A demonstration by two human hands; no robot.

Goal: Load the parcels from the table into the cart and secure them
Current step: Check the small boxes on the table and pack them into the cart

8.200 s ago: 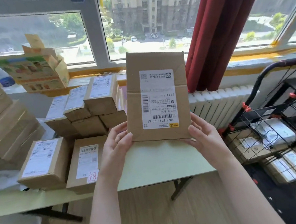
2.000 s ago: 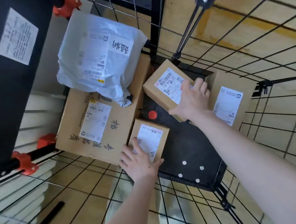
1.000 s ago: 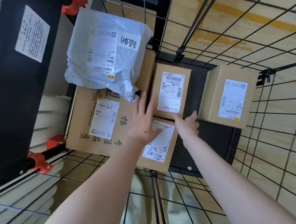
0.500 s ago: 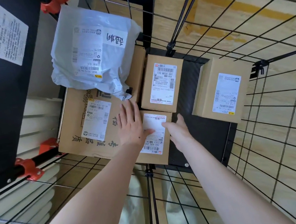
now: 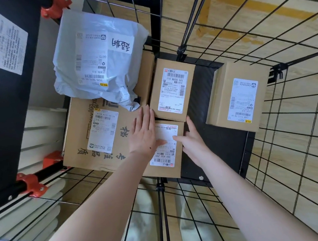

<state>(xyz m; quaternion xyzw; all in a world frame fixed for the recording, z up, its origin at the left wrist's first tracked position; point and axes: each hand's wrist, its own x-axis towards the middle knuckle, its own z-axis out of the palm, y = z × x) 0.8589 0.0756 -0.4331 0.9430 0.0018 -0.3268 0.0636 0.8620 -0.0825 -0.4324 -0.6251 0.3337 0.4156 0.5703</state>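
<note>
Inside wire cart point(image 5: 201, 100), left hand point(image 5: 144, 135), cardboard box point(image 5: 165, 159)

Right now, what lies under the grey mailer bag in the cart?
The grey mailer bag lies on the large cardboard box, covering its far part. Whether anything else sits under the bag cannot be seen.

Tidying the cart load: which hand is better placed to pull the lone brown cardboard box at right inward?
Right hand: at the right edge of the nearest small cardboard box, closer to the lone brown cardboard box. The left hand lies flat farther left.
</note>
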